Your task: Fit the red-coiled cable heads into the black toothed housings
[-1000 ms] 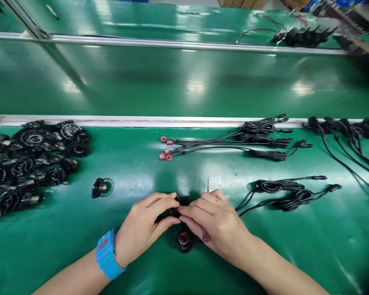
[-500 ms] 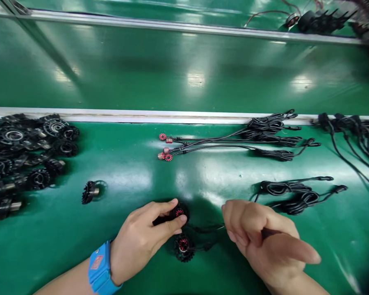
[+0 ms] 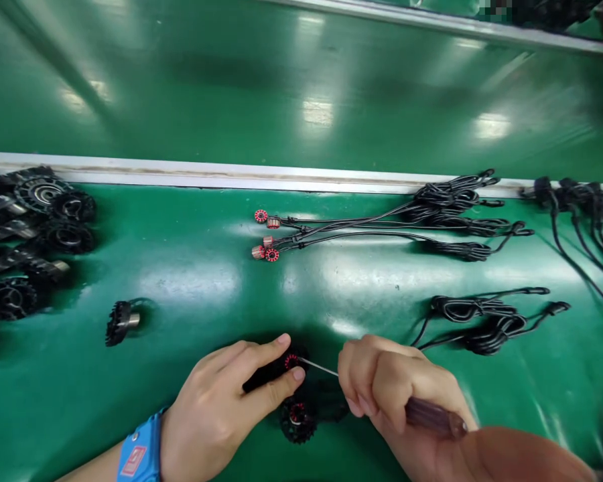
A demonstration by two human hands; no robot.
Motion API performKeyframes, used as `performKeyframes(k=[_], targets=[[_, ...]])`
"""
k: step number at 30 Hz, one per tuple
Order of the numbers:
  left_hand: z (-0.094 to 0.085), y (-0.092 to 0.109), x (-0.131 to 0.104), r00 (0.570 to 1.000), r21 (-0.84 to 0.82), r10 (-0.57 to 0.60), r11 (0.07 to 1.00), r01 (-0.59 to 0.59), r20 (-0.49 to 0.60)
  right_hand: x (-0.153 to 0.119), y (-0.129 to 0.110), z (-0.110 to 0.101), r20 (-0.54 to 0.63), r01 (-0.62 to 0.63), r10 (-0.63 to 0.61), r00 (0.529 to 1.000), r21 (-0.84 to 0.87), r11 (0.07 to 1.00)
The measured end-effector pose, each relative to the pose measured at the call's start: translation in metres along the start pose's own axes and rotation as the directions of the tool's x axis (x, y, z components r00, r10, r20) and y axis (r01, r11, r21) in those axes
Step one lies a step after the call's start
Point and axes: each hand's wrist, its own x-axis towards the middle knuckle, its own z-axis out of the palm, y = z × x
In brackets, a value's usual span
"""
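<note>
My left hand (image 3: 231, 395), with a blue band on its wrist, grips a black motor part with a red-ringed coil core (image 3: 292, 362) between thumb and fingers. Wrapped in my right hand (image 3: 407, 388) is a screwdriver (image 3: 435, 416) with a dark brown handle. Its thin metal shaft points left, and the tip meets the part close to the red ring. Just below, a second black toothed motor part (image 3: 298, 420) with a red core lies on the green table. The wires running from both parts are partly hidden by my right hand.
A lone toothed rotor (image 3: 122, 323) lies to the left, with a pile of black rotors (image 3: 40, 227) beyond it. Several red-and-copper stators (image 3: 266, 242) with long black cables (image 3: 447, 207) lie at the back. More coiled cables (image 3: 487, 321) sit right. A white strip (image 3: 181, 175) edges the table.
My right hand has moved slightly left, bringing the screwdriver tip to the red-cored part. The left hand keeps its grip. The view has shifted a little.
</note>
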Motion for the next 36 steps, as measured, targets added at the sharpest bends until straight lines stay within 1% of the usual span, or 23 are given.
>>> performKeyframes(k=[2, 5, 7, 9, 12, 14, 18, 21, 23, 25, 29, 30, 33, 34, 36], targets=[[0.000, 0.000, 0.000, 1.000, -0.005, -0.006, 1.000, 0.006, 0.005, 0.000, 0.002, -0.001, 0.028, 0.007, -0.006, 1.000, -0.005, 1.000], [0.000, 0.000, 0.001, 1.000, 0.001, 0.004, 1.000, -0.004, 0.003, 0.000, 0.003, 0.001, 0.023, -0.048, 0.048, 0.999, -0.022, 0.999], [0.000, 0.001, 0.002, 1.000, -0.011, -0.007, 1.000, 0.007, -0.006, 0.000, 0.001, 0.002, 0.039, -0.058, 0.061, 0.997, -0.067, 0.996], [0.000, 0.001, 0.002, 1.000, -0.023, -0.018, 1.000, 0.018, -0.011, 0.001, -0.002, 0.003, 0.109, -0.034, 0.049, 0.993, -0.132, 0.991], [0.000, 0.000, 0.002, 1.000, -0.014, -0.001, 1.000, 0.000, -0.015, 0.003, -0.005, 0.004, 0.200, -0.002, 0.042, 0.979, -0.194, 0.981], [-0.001, 0.000, 0.003, 1.000, 0.000, 0.017, 1.000, -0.017, -0.026, 0.005, -0.004, 0.006, 0.225, 0.022, 0.019, 0.974, -0.181, 0.983], [-0.002, 0.002, 0.008, 0.998, 0.012, 0.013, 1.000, -0.012, -0.064, 0.008, 0.002, 0.009, 0.195, 0.023, -0.001, 0.981, -0.114, 0.993], [-0.001, 0.004, 0.011, 0.994, -0.056, -0.019, 0.998, 0.013, -0.106, 0.008, 0.004, 0.008, 0.185, -0.005, 0.024, 0.982, -0.101, 0.995], [0.000, 0.003, 0.011, 0.993, -0.100, -0.031, 0.995, 0.020, -0.116, 0.008, 0.004, 0.005, 0.186, -0.015, 0.034, 0.982, -0.100, 0.995], [0.001, 0.002, 0.011, 0.993, -0.121, -0.029, 0.993, 0.014, -0.118, 0.008, 0.004, 0.001, 0.219, 0.000, 0.022, 0.975, -0.103, 0.995], [0.002, 0.000, 0.012, 0.990, -0.146, -0.026, 0.989, 0.006, -0.137, 0.008, 0.005, -0.005, 0.363, 0.094, -0.054, 0.930, -0.095, 0.991], [0.002, 0.000, 0.012, 0.990, -0.150, -0.028, 0.989, 0.007, -0.138, 0.009, 0.005, -0.004, 0.360, 0.101, -0.061, 0.931, -0.094, 0.990], [0.002, 0.000, 0.011, 0.991, -0.155, -0.036, 0.988, 0.016, -0.127, 0.009, 0.009, -0.001, 0.255, 0.057, -0.034, 0.966, -0.083, 0.995], [0.002, 0.000, 0.011, 0.992, -0.157, -0.040, 0.987, 0.021, -0.120, 0.009, 0.011, 0.001, 0.239, 0.046, -0.027, 0.971, -0.073, 0.996], [0.001, -0.001, 0.011, 0.993, -0.155, -0.042, 0.988, 0.025, -0.109, 0.008, 0.014, 0.004, 0.264, 0.053, -0.036, 0.964, -0.058, 0.997]])
